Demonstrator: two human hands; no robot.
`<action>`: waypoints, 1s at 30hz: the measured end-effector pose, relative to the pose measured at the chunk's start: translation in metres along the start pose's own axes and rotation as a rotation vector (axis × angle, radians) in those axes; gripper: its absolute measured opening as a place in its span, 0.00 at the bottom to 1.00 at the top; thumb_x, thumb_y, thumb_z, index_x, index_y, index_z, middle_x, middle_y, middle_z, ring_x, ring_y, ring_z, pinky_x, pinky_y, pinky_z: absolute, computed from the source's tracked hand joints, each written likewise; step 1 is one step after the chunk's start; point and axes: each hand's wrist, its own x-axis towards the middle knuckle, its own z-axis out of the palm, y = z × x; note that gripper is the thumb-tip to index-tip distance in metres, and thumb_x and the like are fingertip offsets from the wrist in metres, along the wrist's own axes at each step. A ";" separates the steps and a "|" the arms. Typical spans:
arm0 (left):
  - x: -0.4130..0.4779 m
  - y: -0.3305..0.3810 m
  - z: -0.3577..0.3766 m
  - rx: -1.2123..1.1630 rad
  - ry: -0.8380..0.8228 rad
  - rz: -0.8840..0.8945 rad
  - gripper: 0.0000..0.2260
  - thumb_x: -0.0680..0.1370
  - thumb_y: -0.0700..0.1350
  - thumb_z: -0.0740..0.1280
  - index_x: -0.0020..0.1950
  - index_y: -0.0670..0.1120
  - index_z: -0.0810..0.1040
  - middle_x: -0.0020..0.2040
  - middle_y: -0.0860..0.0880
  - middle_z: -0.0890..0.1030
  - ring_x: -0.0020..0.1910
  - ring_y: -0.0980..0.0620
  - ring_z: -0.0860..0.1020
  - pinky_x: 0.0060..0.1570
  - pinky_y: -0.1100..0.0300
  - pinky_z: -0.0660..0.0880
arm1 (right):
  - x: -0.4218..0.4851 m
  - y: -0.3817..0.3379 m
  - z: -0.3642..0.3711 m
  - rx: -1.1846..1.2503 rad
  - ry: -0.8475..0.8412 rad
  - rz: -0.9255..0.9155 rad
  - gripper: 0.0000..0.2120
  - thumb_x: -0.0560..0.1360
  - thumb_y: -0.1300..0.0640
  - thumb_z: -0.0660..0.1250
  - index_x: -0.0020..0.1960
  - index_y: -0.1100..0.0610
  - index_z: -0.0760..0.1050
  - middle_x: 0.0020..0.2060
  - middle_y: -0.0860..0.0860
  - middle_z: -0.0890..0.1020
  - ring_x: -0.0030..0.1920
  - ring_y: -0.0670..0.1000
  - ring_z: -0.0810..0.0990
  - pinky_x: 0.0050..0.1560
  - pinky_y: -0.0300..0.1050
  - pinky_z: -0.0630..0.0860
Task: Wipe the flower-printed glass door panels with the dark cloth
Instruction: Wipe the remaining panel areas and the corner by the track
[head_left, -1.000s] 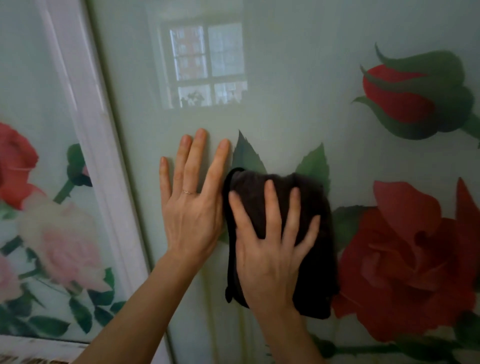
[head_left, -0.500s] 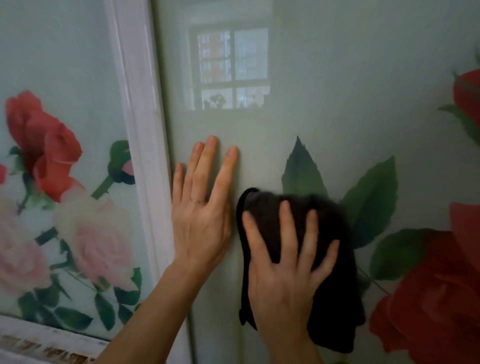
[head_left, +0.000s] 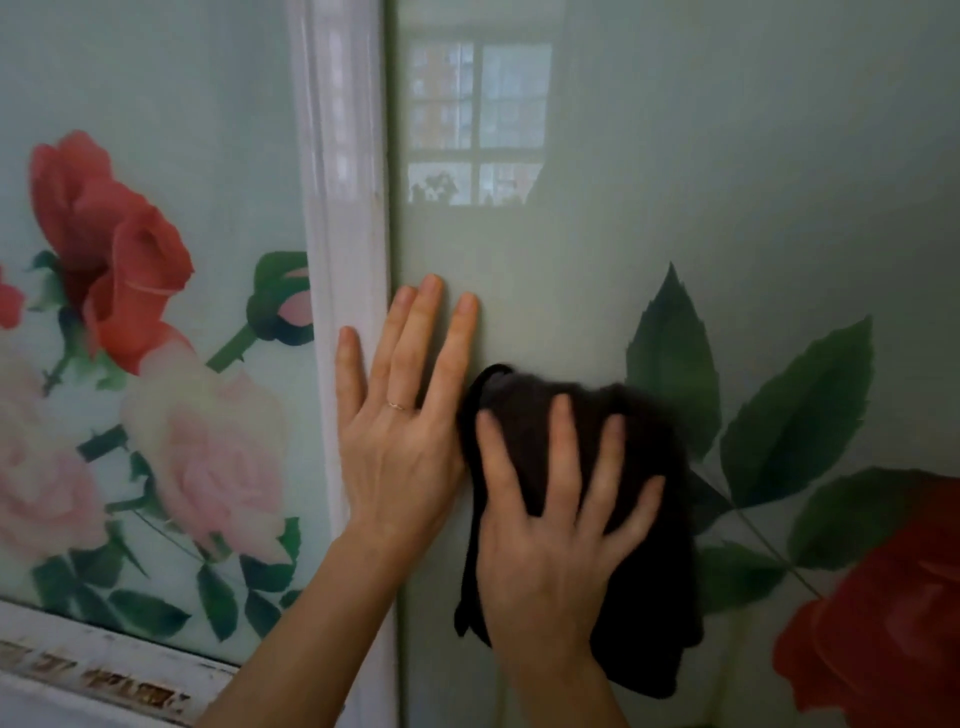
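A pale green glass door panel (head_left: 675, 182) printed with green leaves and a red rose fills the right of the view. My right hand (head_left: 550, 535) lies flat with spread fingers on the dark cloth (head_left: 660, 597), pressing it against this glass. My left hand (head_left: 400, 431) rests flat on the glass just left of the cloth, fingers straight, its little finger at the frame's edge. A second glass panel (head_left: 156, 130) with red and pink roses stands to the left.
A white frame post (head_left: 337, 182) separates the two panels. A worn white bottom rail (head_left: 93, 670) with chipped paint runs under the left panel. A window reflection (head_left: 478, 119) shows high on the right panel.
Both hands and the cloth have slid left along the right panel, toward the white frame post. My left hand now touches the post's edge. The view has shifted left as well.
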 end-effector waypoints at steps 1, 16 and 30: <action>0.000 0.000 -0.001 -0.020 0.003 -0.005 0.19 0.87 0.42 0.53 0.78 0.43 0.65 0.78 0.41 0.63 0.80 0.48 0.57 0.78 0.43 0.51 | -0.006 -0.001 0.001 0.005 -0.036 -0.069 0.22 0.86 0.51 0.56 0.79 0.41 0.61 0.79 0.55 0.61 0.79 0.62 0.55 0.76 0.69 0.48; -0.008 -0.016 -0.004 -0.051 0.037 -0.039 0.21 0.85 0.34 0.45 0.78 0.38 0.62 0.78 0.42 0.61 0.79 0.44 0.58 0.78 0.44 0.54 | 0.019 0.017 -0.005 -0.088 0.062 -0.023 0.25 0.83 0.55 0.63 0.78 0.42 0.64 0.78 0.58 0.62 0.78 0.65 0.58 0.74 0.71 0.52; -0.022 -0.037 -0.013 -0.149 0.018 -0.146 0.27 0.78 0.25 0.56 0.78 0.35 0.60 0.78 0.39 0.61 0.79 0.40 0.60 0.78 0.42 0.57 | 0.056 0.009 -0.007 -0.053 0.053 -0.203 0.22 0.86 0.56 0.57 0.78 0.43 0.66 0.78 0.55 0.62 0.79 0.61 0.58 0.78 0.66 0.48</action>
